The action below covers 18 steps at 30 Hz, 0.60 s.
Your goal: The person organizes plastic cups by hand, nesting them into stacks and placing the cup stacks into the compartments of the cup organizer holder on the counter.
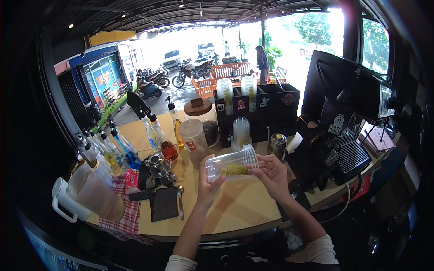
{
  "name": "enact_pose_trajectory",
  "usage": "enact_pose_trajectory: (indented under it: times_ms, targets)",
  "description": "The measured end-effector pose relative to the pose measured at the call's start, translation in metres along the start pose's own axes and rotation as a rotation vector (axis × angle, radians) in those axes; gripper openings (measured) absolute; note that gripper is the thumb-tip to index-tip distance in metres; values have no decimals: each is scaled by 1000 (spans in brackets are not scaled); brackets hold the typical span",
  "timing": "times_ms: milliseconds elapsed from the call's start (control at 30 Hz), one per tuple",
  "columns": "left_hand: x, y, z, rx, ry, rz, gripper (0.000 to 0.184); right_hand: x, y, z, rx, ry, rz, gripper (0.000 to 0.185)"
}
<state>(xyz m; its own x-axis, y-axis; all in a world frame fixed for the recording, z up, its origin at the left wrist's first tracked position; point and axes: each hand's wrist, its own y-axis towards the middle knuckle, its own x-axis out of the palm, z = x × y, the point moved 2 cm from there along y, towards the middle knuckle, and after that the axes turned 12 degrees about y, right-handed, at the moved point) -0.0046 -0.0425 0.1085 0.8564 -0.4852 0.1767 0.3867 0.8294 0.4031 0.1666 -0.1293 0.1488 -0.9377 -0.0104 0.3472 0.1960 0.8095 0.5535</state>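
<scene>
1. Gripping between them a clear plastic cup stack [230, 163], the two bare hands hold it lying nearly on its side. Several rims show at one end, so it looks like a few cups nested together.
2. Curled around the closed base end, the left hand [208, 183] has its thumb along the near side; its other fingers are partly hidden behind the plastic.
3. Pinching at the rim end, the right hand [272, 175] has its thumb low in front and its fingers around the far side – neither hand is free.
4. The stack should handle as very light and springy: thin walls that would dent under a hard squeeze, smooth enough to slip, and likelier to crease or crack than to shatter.
5. The ringed rims are probably the stiffest place to take hold, with the base a good second; the middle wall, where the yellow-green print sits, calls for a loose touch.
6. The stack spans the gap between the hands, raised above the table [235, 220], base toward the left palm and rims toward the right fingertips.
7. Just beyond the hands stands another cup stack [241, 130]; past the left hand is a tub [193, 137] with a red mark. Nearer and left of that hand lie a dark cloth [163, 205] and a spoon [181, 201] – both untouched.
</scene>
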Motion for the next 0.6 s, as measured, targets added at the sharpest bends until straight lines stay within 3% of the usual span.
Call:
enact_pose_trajectory:
  times_ms: [167, 233, 333, 433, 600]
  targets:
    - [-3, 14, 13, 77, -23, 97, 80, -7, 3, -4, 7, -41, -12, 29]
    - [0, 22, 23, 155, 18, 108, 83, -6, 10, -24, -256, -701, -113, 38]
    - [7, 34, 36, 277, 133, 122, 92, -1, 18, -38, -361, -806, -137, 47]
    - [20, 39, 45, 506, 669, 132, 98, 20, 25, -50, -360, -759, -260, 49]
    - [36, 48, 42, 651, 860, 89, 94, 26, 40, -33, -339, -785, -279, 58]
